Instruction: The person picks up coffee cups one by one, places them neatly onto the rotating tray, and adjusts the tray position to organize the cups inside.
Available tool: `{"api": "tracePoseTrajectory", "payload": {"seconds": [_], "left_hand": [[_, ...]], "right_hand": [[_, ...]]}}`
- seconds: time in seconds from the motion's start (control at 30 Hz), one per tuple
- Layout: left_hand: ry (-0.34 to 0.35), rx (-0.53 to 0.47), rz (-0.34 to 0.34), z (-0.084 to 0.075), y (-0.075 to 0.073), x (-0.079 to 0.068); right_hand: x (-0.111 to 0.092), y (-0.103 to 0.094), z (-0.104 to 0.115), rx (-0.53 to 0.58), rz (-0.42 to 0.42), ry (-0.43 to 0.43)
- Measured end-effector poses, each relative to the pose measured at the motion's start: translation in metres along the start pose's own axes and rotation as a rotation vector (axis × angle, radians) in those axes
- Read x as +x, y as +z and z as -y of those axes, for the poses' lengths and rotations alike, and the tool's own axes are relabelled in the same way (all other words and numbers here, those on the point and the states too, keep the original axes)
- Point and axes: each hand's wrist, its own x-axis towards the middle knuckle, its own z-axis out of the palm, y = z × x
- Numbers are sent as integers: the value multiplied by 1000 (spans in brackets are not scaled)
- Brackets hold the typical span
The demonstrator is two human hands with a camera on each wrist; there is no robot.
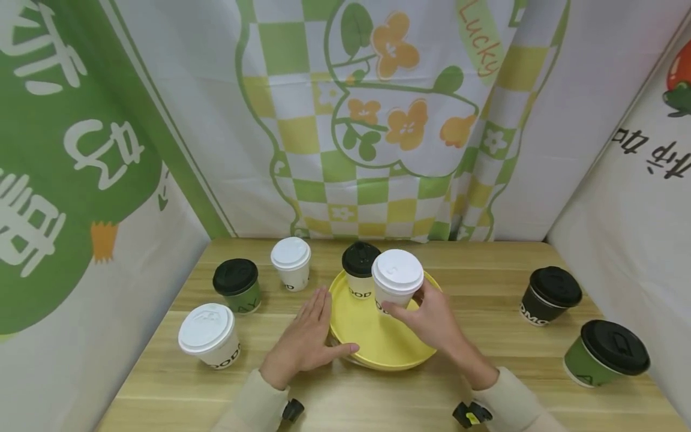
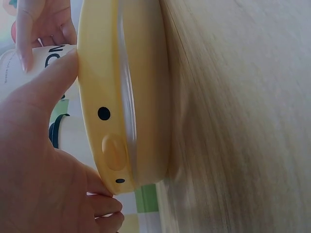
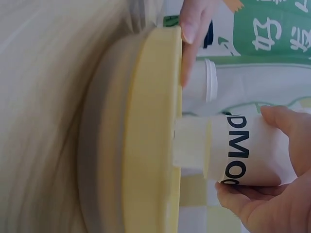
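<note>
Right hand (image 1: 434, 321) curled round white cup (image 1: 398, 275), holding it above tray (image 1: 378, 343) between hands. Left hand (image 1: 304, 343): fingers straight, thumb out, grasping nothing, touching tray edge. Best keep cup level, squeeze light, clear of black-lidded cup (image 1: 360, 262) ahead of hands; left should steady tray.

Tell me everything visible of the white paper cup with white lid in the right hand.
The white, paper-looking cup tapers toward its base, carries black lettering and wears a white, plastic-looking lid. It is roughly upright, gripped by the right hand between thumb and fingers, its base raised above the round yellow container. Contents: hidden.
</note>
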Motion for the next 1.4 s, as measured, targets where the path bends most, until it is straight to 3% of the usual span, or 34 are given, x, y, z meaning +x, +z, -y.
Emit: {"api": "tracePoseTrajectory", "payload": {"seconds": [0.33, 0.63, 0.87, 1.4], "left_hand": [[9, 9, -8, 1, 1, 2], [45, 11, -36, 1, 2, 1], [77, -8, -67, 2, 4, 0], [57, -14, -62, 3, 4, 1]], "right_hand": [[-6, 32, 9, 78, 110, 27], [-4, 57, 4, 113, 140, 27], [-4, 69, -3, 101, 159, 30], [-4, 83, -17, 81, 186, 43]]}}
